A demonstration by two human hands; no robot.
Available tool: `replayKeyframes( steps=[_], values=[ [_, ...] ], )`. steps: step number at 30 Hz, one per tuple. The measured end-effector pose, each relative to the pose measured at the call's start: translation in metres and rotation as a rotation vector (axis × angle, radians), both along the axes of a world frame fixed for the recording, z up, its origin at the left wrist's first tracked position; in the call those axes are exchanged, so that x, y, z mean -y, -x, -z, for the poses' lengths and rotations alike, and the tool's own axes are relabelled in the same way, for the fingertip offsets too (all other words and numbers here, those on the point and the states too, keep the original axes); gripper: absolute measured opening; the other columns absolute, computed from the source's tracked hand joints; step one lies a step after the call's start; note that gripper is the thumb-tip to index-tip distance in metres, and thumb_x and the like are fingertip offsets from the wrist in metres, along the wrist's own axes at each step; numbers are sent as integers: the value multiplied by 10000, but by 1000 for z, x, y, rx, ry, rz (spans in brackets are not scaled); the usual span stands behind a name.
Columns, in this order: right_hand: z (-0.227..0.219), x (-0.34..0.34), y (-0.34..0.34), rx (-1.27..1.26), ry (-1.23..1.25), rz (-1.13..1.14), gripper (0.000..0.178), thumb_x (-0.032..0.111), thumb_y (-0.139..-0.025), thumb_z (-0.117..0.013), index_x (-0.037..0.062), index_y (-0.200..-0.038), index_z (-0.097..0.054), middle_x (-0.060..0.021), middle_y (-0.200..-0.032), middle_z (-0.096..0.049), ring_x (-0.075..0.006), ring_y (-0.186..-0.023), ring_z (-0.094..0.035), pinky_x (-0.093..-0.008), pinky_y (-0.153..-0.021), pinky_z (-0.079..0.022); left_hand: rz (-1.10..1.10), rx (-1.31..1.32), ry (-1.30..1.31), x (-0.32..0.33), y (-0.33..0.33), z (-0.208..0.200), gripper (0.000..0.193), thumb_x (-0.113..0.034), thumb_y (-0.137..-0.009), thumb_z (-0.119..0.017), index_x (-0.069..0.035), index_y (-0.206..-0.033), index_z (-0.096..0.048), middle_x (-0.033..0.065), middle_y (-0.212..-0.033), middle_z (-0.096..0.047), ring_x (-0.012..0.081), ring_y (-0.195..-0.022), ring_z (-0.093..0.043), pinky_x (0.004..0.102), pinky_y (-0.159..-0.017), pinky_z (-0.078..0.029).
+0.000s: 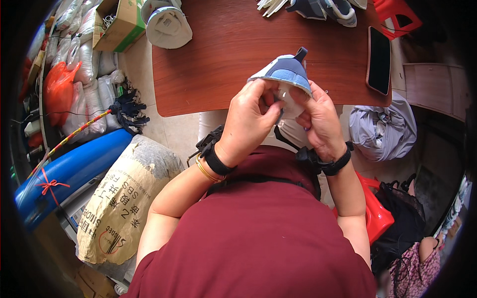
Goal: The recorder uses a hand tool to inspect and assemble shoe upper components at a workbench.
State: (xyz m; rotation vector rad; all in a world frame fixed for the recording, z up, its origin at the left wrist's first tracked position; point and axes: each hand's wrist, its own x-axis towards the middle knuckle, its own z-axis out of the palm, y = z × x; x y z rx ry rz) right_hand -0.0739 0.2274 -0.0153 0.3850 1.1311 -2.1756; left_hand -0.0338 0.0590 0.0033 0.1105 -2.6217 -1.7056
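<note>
A small shoe upper (284, 71) in light blue and navy, with a dark pull loop at its top, is held up just over the table's near edge. My left hand (243, 119) pinches its lower left edge, thumb and fingers bent together. On the other side my right hand (324, 121) grips the lower right edge, its thumb laid against the inside. Whitish, partly see-through material shows between my hands under the upper; the fingertips partly cover it. Both wrists wear black straps.
On the red-brown table (213, 74) lie a phone (379, 59), more shoe uppers (328, 10), white strips (273, 5) and a nested white fabric stack (170, 31). A paper sack (124, 198) and blue cylinder (79, 169) stand left; a grey cloth bundle (382, 126) and red stool (375, 211) right.
</note>
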Motion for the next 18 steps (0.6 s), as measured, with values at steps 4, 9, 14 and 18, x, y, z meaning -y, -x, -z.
replayKeyframes(
  steps=[4, 9, 14, 18],
  values=[
    [-2, 11, -2, -22, 0, 3, 193, 122, -932, -687, 79, -1066, -555, 41, -791, -582, 5, -479, -338, -171, -424, -251, -67, -142, 134, -8, -3, -4, 341, 30, -771, -664, -16, -1097, -576, 120, -821, -582, 308, -789, -624, 386, -645, -512],
    [-5, 21, -11, -91, -81, 95, 218, 109, -949, -661, 76, -1100, -507, 25, -870, -555, 12, -522, -373, -172, -432, -275, -21, -56, 126, 1, 3, -2, 328, 14, -790, -637, -17, -1110, -572, 135, -926, -652, 325, -792, -642, 367, -675, -521],
    [-6, 20, -8, -159, -90, 74, 268, 114, -955, -653, 59, -1155, -484, 6, -932, -562, 13, -562, -405, -170, -441, -291, 18, -60, 0, 11, 9, 5, 292, -2, -796, -694, 3, -1078, -620, 47, -880, -652, 82, -627, -508, 239, -588, -452],
    [-15, 25, -1, -213, -247, 118, 323, 126, -956, -656, 47, -1208, -470, 9, -917, -561, 14, -579, -418, -169, -449, -295, 21, 8, -111, 14, 13, 10, 250, 26, -838, -646, 11, -1086, -615, 39, -936, -657, 71, -698, -549, 235, -641, -479]
  ],
)
